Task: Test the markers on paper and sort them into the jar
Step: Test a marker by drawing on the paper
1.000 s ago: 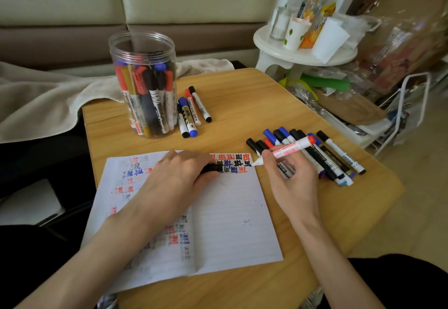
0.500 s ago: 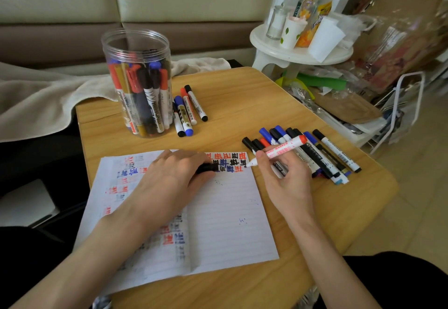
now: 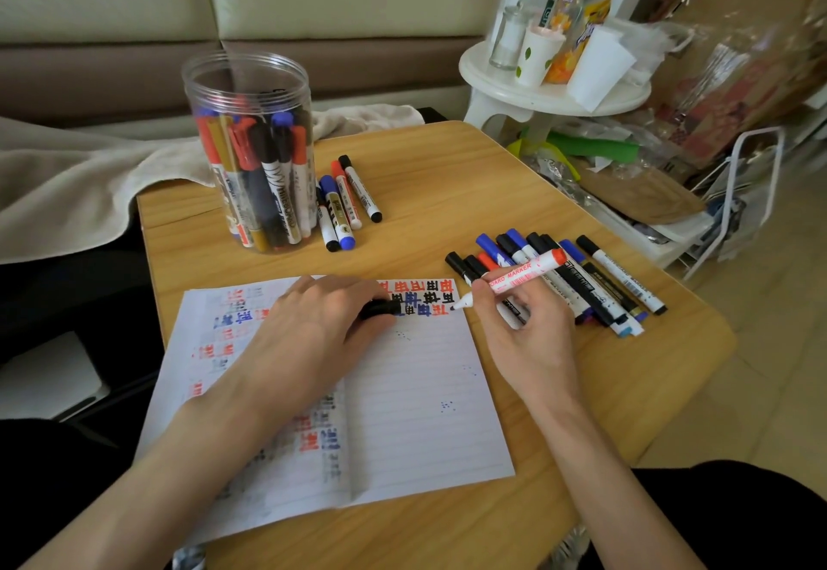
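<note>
An open lined notebook (image 3: pixel 402 390) lies on the wooden table (image 3: pixel 447 193), with red, blue and black test marks along its top edge. My right hand (image 3: pixel 528 336) grips a white marker with red print (image 3: pixel 519 276), its tip touching the paper's top right corner. My left hand (image 3: pixel 313 332) rests on the page and holds a black cap (image 3: pixel 380 307). A clear plastic jar (image 3: pixel 250 153) with several markers stands at the back left. A row of several markers (image 3: pixel 577 278) lies to the right of the notebook.
Three or so loose markers (image 3: pixel 344 202) lie beside the jar. A beige blanket (image 3: pixel 67 184) drapes over the sofa at left. A white round stand (image 3: pixel 550 90) with cups and bottles and a cluttered pile of bags sit off the table's right side.
The marker tip has come down from just above the paper's corner onto it. My left hand stays on the page with the cap. The view shifted slightly.
</note>
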`<state>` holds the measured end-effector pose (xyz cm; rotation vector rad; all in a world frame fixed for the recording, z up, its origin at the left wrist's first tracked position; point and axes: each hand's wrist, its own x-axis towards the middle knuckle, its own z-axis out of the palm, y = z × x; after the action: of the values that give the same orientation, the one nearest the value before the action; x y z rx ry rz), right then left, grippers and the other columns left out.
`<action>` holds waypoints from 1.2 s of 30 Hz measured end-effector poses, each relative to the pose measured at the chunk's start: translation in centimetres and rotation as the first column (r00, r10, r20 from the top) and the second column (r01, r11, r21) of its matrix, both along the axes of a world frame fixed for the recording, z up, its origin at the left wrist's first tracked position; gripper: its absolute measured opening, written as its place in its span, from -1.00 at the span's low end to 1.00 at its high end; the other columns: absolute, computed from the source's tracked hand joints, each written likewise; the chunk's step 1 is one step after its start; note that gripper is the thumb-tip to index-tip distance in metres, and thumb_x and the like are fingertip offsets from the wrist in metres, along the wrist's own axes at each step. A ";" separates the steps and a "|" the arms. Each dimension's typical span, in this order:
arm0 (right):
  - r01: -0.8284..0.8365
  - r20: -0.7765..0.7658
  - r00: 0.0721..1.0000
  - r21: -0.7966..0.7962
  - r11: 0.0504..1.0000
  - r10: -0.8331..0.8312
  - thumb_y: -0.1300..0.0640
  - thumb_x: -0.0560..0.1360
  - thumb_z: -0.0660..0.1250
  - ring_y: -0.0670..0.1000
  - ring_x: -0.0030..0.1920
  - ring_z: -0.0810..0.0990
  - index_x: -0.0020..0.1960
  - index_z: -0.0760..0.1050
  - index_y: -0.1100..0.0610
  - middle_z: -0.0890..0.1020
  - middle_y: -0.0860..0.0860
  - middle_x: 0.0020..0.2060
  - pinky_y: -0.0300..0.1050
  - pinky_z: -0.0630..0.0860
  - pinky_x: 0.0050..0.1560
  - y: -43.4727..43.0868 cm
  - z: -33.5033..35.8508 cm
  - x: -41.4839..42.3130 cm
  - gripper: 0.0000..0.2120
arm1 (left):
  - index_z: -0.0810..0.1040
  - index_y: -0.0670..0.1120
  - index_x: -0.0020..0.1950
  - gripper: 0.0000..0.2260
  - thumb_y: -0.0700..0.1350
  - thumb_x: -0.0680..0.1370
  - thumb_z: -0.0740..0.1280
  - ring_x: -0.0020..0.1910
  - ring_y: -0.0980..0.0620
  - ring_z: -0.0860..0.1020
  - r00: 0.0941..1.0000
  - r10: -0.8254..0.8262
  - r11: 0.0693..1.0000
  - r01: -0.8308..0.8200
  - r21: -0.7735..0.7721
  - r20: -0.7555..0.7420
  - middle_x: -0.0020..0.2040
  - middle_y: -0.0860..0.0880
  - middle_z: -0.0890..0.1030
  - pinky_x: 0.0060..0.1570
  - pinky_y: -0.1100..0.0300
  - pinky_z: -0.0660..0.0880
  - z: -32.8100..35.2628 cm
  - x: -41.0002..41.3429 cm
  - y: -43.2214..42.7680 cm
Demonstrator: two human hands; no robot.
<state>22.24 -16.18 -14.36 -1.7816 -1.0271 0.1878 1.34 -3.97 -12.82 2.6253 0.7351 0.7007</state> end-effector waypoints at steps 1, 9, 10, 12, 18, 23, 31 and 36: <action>0.013 0.010 1.000 -0.005 1.000 -0.013 0.02 0.59 0.43 -0.17 0.04 0.67 0.05 0.62 0.03 0.71 -0.16 -0.11 -0.35 0.51 0.01 0.0 -0.1 0.0 -0.90 | 0.58 0.08 0.05 -0.86 0.09 0.64 0.28 -0.14 -0.02 0.53 1.000 0.001 1.000 -0.001 0.000 -0.002 -0.10 0.12 0.61 -0.12 0.11 0.35 0.0 0.0 0.0; 0.007 -0.026 1.000 0.020 1.000 -0.007 0.08 0.59 0.44 -0.20 0.01 0.69 0.03 0.62 0.06 0.72 -0.15 -0.12 -0.36 0.57 -0.05 -0.2 0.3 -0.2 -0.94 | 0.57 0.08 0.05 -0.83 0.12 0.64 0.26 -0.12 -0.02 0.54 1.000 -0.005 1.000 0.005 0.003 -0.003 -0.09 0.13 0.61 -0.11 0.08 0.40 -0.2 -0.1 0.2; -0.006 -0.034 0.999 0.026 1.000 0.007 0.10 0.59 0.44 -0.22 0.01 0.69 0.03 0.62 0.09 0.72 -0.14 -0.12 -0.40 0.56 -0.07 -0.2 0.4 -0.3 -0.93 | 0.57 0.08 0.05 -0.82 0.13 0.64 0.25 -0.12 -0.02 0.54 1.000 -0.007 1.000 0.007 0.005 -0.005 -0.09 0.13 0.61 -0.10 0.06 0.42 -0.3 -0.1 0.2; -0.024 -0.037 0.999 0.028 0.999 0.025 0.13 0.59 0.44 -0.26 0.00 0.68 0.03 0.62 0.12 0.72 -0.13 -0.11 -0.45 0.53 -0.09 -0.2 0.5 -0.4 -0.93 | 0.57 0.08 0.05 -0.81 0.14 0.65 0.24 -0.12 -0.03 0.54 1.000 -0.011 1.000 0.011 0.001 -0.008 -0.09 0.12 0.61 -0.09 0.05 0.44 -0.3 -0.1 0.3; 0.033 0.037 0.999 0.012 0.999 -0.033 0.11 0.59 0.44 -0.24 0.00 0.61 0.04 0.62 0.11 0.68 -0.15 -0.14 -0.51 0.43 -0.04 -0.1 0.3 -0.3 -0.92 | 0.56 0.10 0.07 -0.81 0.15 0.65 0.23 -0.10 -0.04 0.54 1.000 -0.015 1.000 0.015 -0.013 -0.016 -0.07 0.13 0.61 -0.07 0.04 0.45 -0.4 -0.2 0.4; 0.039 -0.003 0.999 0.031 0.999 -0.039 0.08 0.60 0.44 -0.18 0.01 0.64 0.05 0.63 0.03 0.70 -0.14 -0.12 -0.41 0.49 0.00 0.0 0.2 -0.1 -0.94 | 0.57 0.11 0.07 -0.83 0.14 0.65 0.24 -0.10 -0.03 0.54 1.000 -0.001 1.000 0.001 -0.007 -0.013 -0.07 0.13 0.62 -0.10 0.08 0.39 -0.4 -0.1 0.3; -0.024 0.006 1.000 0.017 1.000 0.024 0.10 0.60 0.43 -0.32 0.05 0.64 0.08 0.64 0.17 0.73 -0.08 -0.05 -0.53 0.47 -0.05 -0.1 0.3 -0.3 -0.86 | 0.56 0.10 0.05 -0.83 0.13 0.65 0.24 -0.13 0.00 0.52 1.000 0.002 1.000 -0.002 -0.003 -0.028 -0.09 0.14 0.60 -0.11 0.13 0.33 -0.2 -0.1 0.2; -0.022 0.009 1.000 0.013 1.000 0.022 0.11 0.59 0.44 -0.35 0.05 0.62 0.09 0.64 0.17 0.72 -0.09 -0.05 -0.54 0.46 -0.04 -0.1 0.2 -0.3 -0.86 | 0.57 0.09 0.05 -0.81 0.14 0.65 0.23 -0.13 0.00 0.53 0.999 -0.001 1.000 0.000 -0.005 -0.034 -0.09 0.14 0.61 -0.10 0.10 0.39 -0.2 0.0 0.3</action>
<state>21.98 -16.24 -14.12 -1.7614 -1.0520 0.1863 1.32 -3.71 -13.03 2.6386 0.7448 0.6554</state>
